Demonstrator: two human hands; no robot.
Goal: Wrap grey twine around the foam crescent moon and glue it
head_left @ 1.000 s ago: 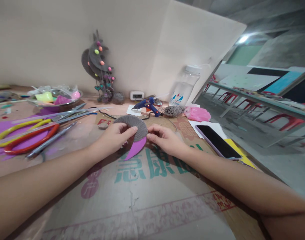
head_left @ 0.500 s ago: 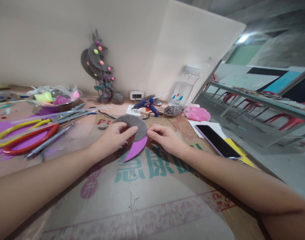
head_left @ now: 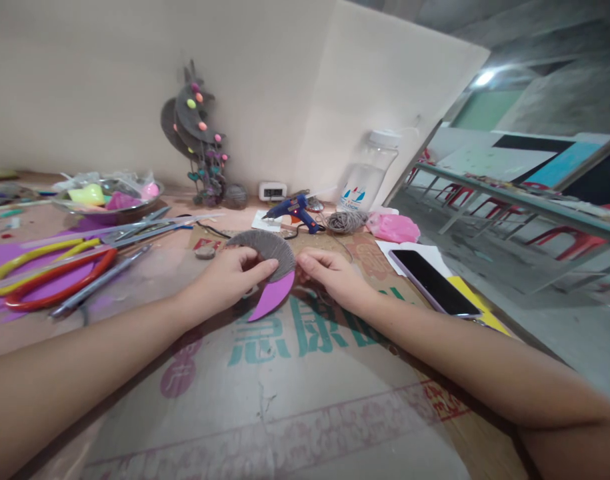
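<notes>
Between my hands, above the cardboard, is a crescent (head_left: 273, 248) wrapped mostly in grey yarn, its lower tip bare purple (head_left: 271, 297). My left hand (head_left: 239, 275) is closed on the crescent from the left, thumb lying over the wrapped part. At its right edge my right hand (head_left: 329, 272) is pinched, fingertips slightly apart from the crescent. Its pinch is on the grey yarn, whose thin strand shows only faintly. Behind that hand lies a loose coil of grey yarn (head_left: 345, 222).
Behind the crescent are a blue glue gun (head_left: 295, 211), a small clock (head_left: 273, 191) and a water bottle (head_left: 367, 173). A phone (head_left: 435, 283) lies right. Scissors (head_left: 59, 267) and a metal bowl (head_left: 147, 201) are left. A decorated moon ornament (head_left: 197, 127) stands against the board.
My right hand has drawn slightly away from the crescent's edge, to the right. The left hand keeps its hold, with the crescent nearly unmoved.
</notes>
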